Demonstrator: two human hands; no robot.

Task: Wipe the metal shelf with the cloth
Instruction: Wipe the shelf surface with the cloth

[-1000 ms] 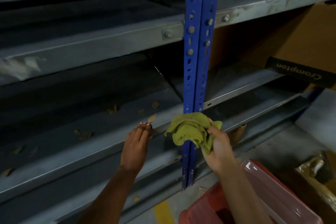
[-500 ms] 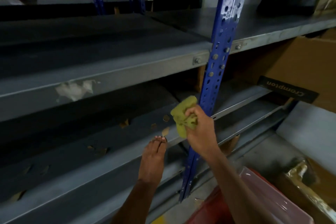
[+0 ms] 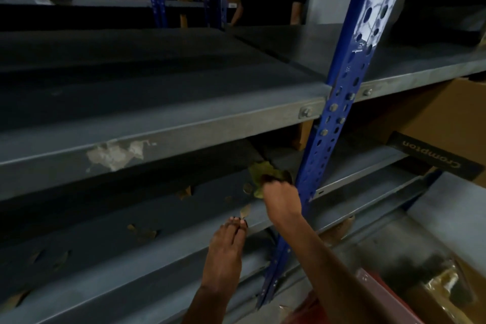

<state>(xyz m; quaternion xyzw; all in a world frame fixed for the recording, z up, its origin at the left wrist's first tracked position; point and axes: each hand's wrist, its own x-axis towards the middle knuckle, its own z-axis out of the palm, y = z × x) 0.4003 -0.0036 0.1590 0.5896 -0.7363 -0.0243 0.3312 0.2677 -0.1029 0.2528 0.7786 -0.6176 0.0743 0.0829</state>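
Green cloth (image 3: 260,173) bunched in right hand (image 3: 281,198); left hand (image 3: 226,250) flat on metal shelf (image 3: 105,231).

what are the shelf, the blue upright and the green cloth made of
Shelf: looks like grey painted sheet metal, matt, with a folded front lip, a bolt and a chipped patch. Blue upright: likely glossy painted steel, punched with rows of holes. Green cloth: soft, crumpled fabric, bunched in the right hand; its weave is too dim to tell.

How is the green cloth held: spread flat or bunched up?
Bunched up. The cloth bulges in crumpled folds from the right hand gripping it.
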